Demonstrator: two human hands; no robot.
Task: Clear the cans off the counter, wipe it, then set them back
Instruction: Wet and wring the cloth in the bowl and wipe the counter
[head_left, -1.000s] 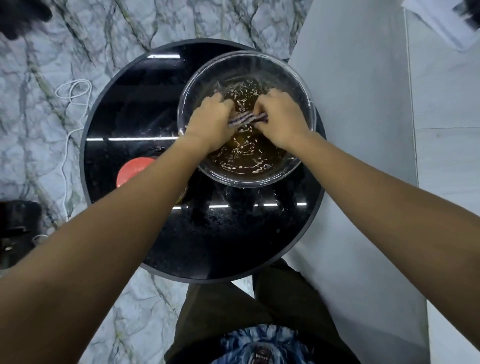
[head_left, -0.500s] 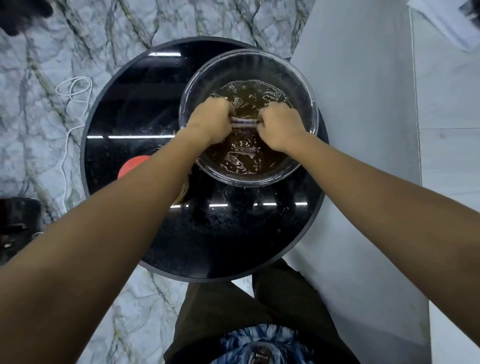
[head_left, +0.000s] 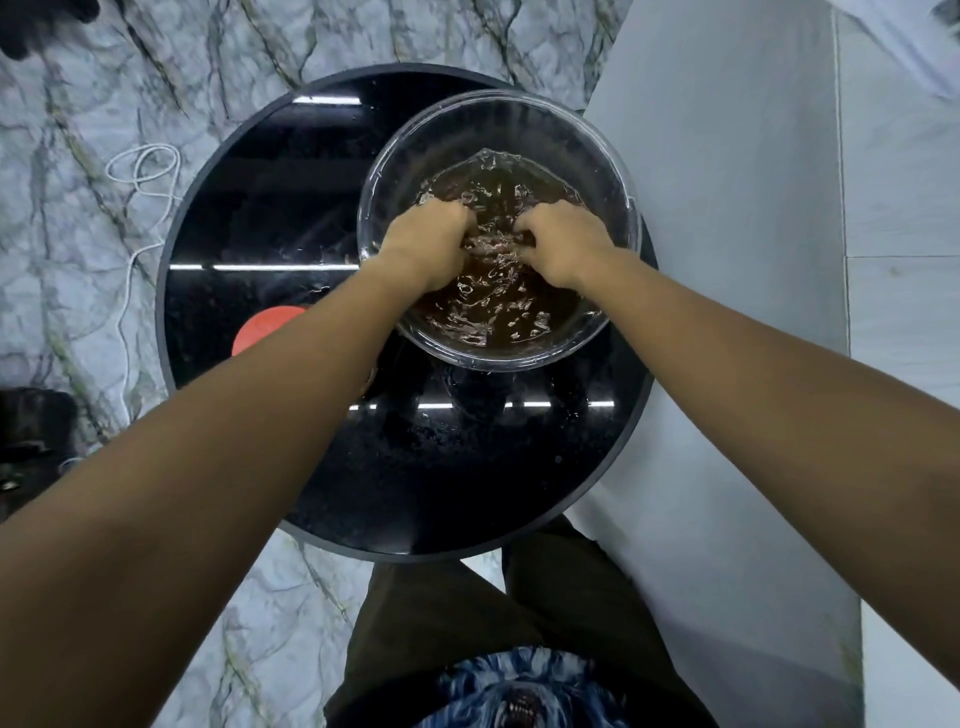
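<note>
The round black counter carries everything here, glossy and speckled with droplets, its near half bare and its rim standing over marble floor on the left and a pale slab on the right. No cans show on it, so I judge the clearing done and the wiping yet to come. The glass bowl sits toward the far right edge, its wall nearly over the rim there; filled with rippling brownish water, it will be heavy, slick and breakable, best left where it stands or taken by the rim with both hands. A red-orange disc lies near the left edge, partly hidden under the forearm; what it is cannot be told. Both hands are sunk in the water side by side: the left hand and the right hand have their fingers curled under, seemingly bunched round a cloth between them, though ripples hide most of it. The cloth is soft, limp and soaked; it should be gathered in the fists and wrung over the bowl, else it will drip across the top. Open room for wiping lies along the near and left arcs; the far right is crowded by the bowl, which could be nudged off.
</note>
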